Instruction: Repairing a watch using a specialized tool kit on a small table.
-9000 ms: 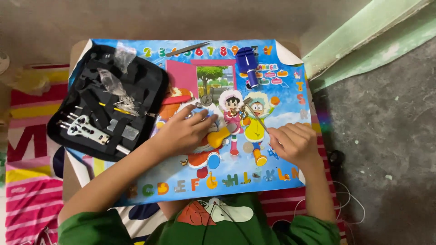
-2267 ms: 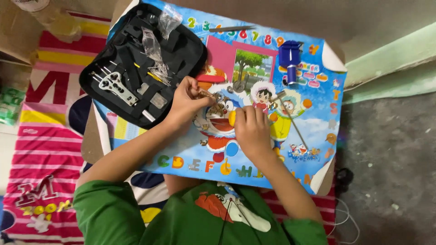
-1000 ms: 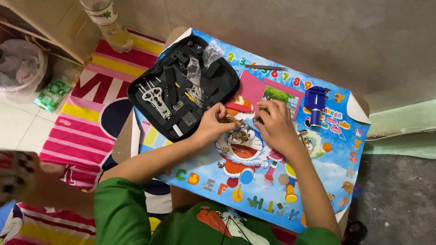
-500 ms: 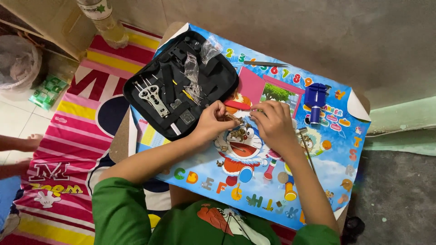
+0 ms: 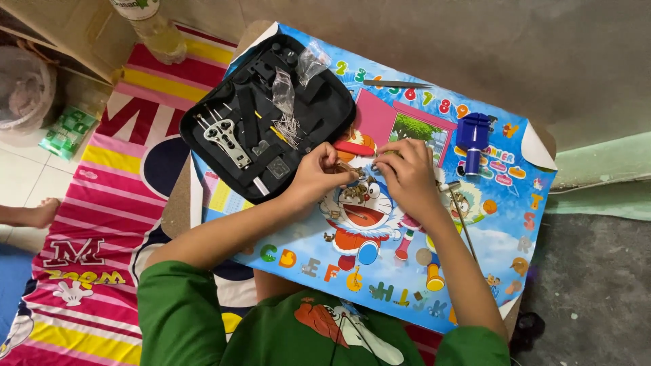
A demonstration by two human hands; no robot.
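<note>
Both hands met over the middle of the colourful cartoon mat (image 5: 407, 271) that covered the small table. The left hand (image 5: 319, 173) had its fingertips pressed together around a small metal piece, apparently a watch band (image 5: 352, 190), though it was too small to tell for sure. The right hand (image 5: 407, 173) sat just beside it at three o'clock, fingers curled and pinching the same spot from the other side. At ten o'clock from the hands lay an open black tool case (image 5: 271, 115) with a metal wrench (image 5: 227, 139) and plastic bags inside. A blue tool (image 5: 472, 139) stood at two o'clock, tweezers (image 5: 397, 84) at twelve. A plastic bottle (image 5: 152, 30) stood on the striped rug (image 5: 88, 224).
</note>
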